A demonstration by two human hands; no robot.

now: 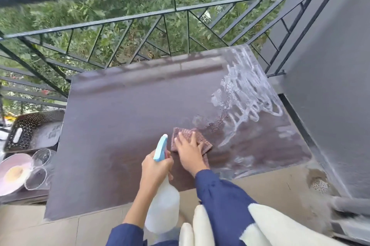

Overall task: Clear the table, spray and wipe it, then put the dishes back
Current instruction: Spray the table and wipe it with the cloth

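Observation:
A dark brown table (124,125) fills the middle of the view, with white foamy streaks (246,93) over its right side. My right hand (189,150) presses flat on a pinkish checked cloth (202,141) lying on the tabletop near the front edge. My left hand (155,167) grips the neck of a translucent spray bottle (163,207) with a light blue nozzle (161,148), held upright just left of the cloth. The dishes stand off the table at the left: a pink plate (12,173) and two clear glass bowls (42,157).
A black metal railing (140,19) runs along the table's far side, with greenery beyond. A grey wall (330,85) closes the right side. A dark perforated tray (26,131) sits on a low surface at left. The floor is beige tile with a drain (320,185).

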